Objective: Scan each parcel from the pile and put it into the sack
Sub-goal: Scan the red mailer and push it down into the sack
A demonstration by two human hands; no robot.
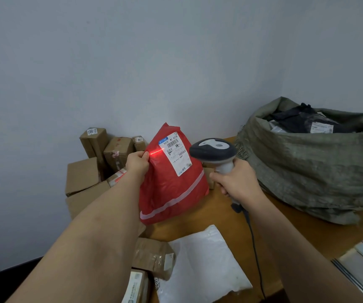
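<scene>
Several brown cardboard boxes (88, 171) are stacked at the far left against a pale wall, on a wooden worktop (219, 206). Just right of them, the left hand (137, 164) holds up a red plastic parcel (171, 189), its grip clamped on the bag's upper left edge with thumb and fingers pinching the film. The parcel stands nearly upright, its lower end close to the worktop; whether it touches cannot be told. A white shipping label (177, 153) sits on its upper front, and a thin red scan line (157, 152) crosses the bag's left edge toward the label. To the right, the right hand (236, 180) holds a grey handheld scanner (213, 152), grip wrapped tight round its pale handle, the head pointing at the parcel. A dark cable (254, 248) trails from the handle toward the near edge. Nearer the viewer lie a white padded mailer (202, 265) and smaller brown packets (152, 256). At far right stands an open green woven sack (307, 171), with dark and pale parcels showing at its mouth.
</scene>
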